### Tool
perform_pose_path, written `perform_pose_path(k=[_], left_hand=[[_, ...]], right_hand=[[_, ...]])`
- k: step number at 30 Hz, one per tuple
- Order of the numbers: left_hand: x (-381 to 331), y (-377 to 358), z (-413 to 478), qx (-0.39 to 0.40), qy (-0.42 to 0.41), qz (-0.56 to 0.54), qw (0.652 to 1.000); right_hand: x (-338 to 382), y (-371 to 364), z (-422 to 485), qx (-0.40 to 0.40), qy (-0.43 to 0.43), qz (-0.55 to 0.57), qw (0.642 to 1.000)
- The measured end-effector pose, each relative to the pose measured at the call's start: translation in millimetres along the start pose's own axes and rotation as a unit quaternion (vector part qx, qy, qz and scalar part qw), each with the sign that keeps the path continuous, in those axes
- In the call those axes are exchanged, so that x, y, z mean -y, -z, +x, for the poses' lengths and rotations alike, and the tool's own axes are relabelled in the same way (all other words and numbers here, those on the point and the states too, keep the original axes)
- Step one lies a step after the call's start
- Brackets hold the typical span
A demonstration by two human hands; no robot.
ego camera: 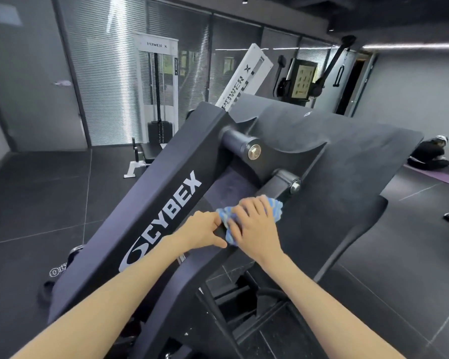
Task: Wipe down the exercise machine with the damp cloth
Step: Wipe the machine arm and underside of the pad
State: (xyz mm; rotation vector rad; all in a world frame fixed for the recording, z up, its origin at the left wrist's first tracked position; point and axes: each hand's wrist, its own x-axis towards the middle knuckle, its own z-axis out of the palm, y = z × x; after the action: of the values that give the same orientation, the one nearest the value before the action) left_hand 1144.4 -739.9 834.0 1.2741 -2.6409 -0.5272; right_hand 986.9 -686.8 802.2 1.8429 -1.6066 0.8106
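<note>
In the head view, the blue striped cloth (249, 216) is seen bunched on the black frame of the exercise machine (182, 200), just below the bolted pivot (254, 152) and beside the white CYBEX lettering. The cloth is largely covered by the right hand (254, 224), whose fingers are laid over it, slightly curled, pressing it onto the frame. Its left edge is pinched by the left hand (205, 233) between thumb and curled fingers. Both hands are almost touching. No container is seen. A seated person (429, 154) is visible far right on a purple mat (436, 174).
</note>
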Motion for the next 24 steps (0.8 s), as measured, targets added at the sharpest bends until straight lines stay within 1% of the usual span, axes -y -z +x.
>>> perform_pose_path(k=[2, 4, 5, 6, 8, 9, 11, 13, 14, 16, 17, 18, 20, 21, 23, 24], left_hand=[[8, 1, -3, 0.01, -0.006, -0.031, 0.999], [20, 6, -5, 0.023, -0.003, -0.064, 0.998], [26, 8, -6, 0.024, -0.003, -0.074, 0.997], [32, 11, -4, 0.022, -0.002, -0.081, 0.997], [41, 16, -1, 0.01, -0.008, -0.084, 0.996], [44, 17, 0, 0.002, -0.013, -0.084, 0.996], [45, 18, 3, -0.017, -0.02, -0.083, 0.996], [44, 19, 4, -0.041, -0.027, -0.08, 0.996], [43, 20, 3, -0.051, -0.031, -0.08, 0.995], [42, 23, -1, -0.057, -0.033, -0.08, 0.995], [42, 26, -6, -0.054, -0.034, -0.081, 0.995], [44, 29, -10, -0.049, -0.036, -0.08, 0.995], [48, 34, -17, -0.045, -0.038, -0.075, 0.995], [50, 36, -20, -0.047, -0.037, -0.071, 0.996], [54, 36, -24, -0.058, -0.03, -0.066, 0.996], [57, 34, -25, -0.069, -0.026, -0.067, 0.995]], right_hand=[[-12, 4, 9, 0.017, 0.063, -0.036, 0.997], [-32, 13, 34, 0.009, 0.077, -0.098, 0.992], [-40, 20, 46, 0.0, 0.055, -0.132, 0.99], [-45, 25, 54, -0.004, 0.006, -0.155, 0.988], [-40, 26, 55, -0.025, -0.075, -0.166, 0.983], [-30, 21, 48, -0.042, -0.089, -0.158, 0.982], [-2, 6, 25, -0.035, -0.062, -0.102, 0.992], [24, -6, -2, 0.017, -0.023, -0.04, 0.999], [30, -8, -11, 0.04, 0.015, -0.039, 0.998], [15, -9, -5, 0.061, 0.09, -0.044, 0.993], [2, -7, 4, 0.061, 0.101, -0.051, 0.992], [-14, -5, 16, 0.051, 0.095, -0.066, 0.992], [-38, 0, 37, 0.021, 0.032, -0.102, 0.994], [-37, 0, 38, 0.004, 0.001, -0.107, 0.994], [-7, -11, 24, -0.029, -0.03, -0.08, 0.996], [18, -18, 11, -0.028, -0.02, -0.052, 0.998]])
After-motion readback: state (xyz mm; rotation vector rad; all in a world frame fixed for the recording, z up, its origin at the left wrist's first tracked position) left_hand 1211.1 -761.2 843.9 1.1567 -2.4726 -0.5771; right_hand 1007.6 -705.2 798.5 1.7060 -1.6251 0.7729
